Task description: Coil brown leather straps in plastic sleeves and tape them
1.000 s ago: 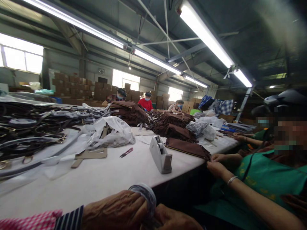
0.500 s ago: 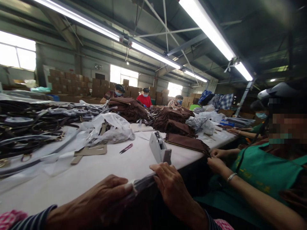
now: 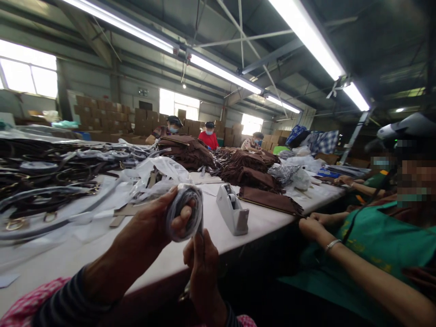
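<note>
A strap wrapped in clear plastic (image 3: pixel 197 197) is wound into a coil above the table's front edge. Fingers of my left hand (image 3: pixel 146 227) pass through the middle of the coil, and its thumb presses on the top. Just below, my right hand (image 3: pixel 203 265) pinches the tail that hangs from the coil. Part of this tail is hidden behind the fingers. To the right of the coil, a grey tape dispenser (image 3: pixel 231 211) stands on the white table (image 3: pixel 150 261). Flat brown pieces (image 3: pixel 124 212) lie behind my left hand.
Wrapped straps with metal rings (image 3: pixel 68 163) are heaped at the left. Brown fringed pouches (image 3: pixel 252 170) are stacked in the middle, one lying near the edge (image 3: pixel 269 200). At the right sits a co-worker in a green apron (image 3: pixel 384 231), hands on that pouch's fringe.
Both hands have come up from the table edge. The strap, earlier stretched low between them, is now a coil around my left fingers, with my right hand beneath it.
</note>
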Available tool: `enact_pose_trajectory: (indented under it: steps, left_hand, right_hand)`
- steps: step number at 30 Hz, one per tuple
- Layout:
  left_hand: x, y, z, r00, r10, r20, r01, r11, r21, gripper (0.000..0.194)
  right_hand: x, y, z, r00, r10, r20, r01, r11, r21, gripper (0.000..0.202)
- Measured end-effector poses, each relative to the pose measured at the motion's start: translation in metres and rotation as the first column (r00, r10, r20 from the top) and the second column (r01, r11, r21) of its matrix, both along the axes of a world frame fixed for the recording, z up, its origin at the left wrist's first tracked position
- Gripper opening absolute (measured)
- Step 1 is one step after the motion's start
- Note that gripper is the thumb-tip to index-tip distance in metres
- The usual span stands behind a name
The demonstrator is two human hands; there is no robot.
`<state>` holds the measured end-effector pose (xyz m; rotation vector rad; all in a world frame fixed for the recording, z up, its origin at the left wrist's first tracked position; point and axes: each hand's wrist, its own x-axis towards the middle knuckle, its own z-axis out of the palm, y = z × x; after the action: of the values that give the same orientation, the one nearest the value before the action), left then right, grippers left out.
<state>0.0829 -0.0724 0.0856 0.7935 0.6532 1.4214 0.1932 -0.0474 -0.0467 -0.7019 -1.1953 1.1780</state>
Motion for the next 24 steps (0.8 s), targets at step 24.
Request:
enact_pose_trajectory:
  steps: [24]
  left_hand:
    - [-0.039, 0.071, -0.096, 0.712, 0.108, -0.693, 0.023, 0.984, 0.177, 0.054]
  right_hand:
    - [0.011, 0.057, 0.015, 0.791, 0.608, -0.065, -0.531, 0.629, -0.568, 0.026]
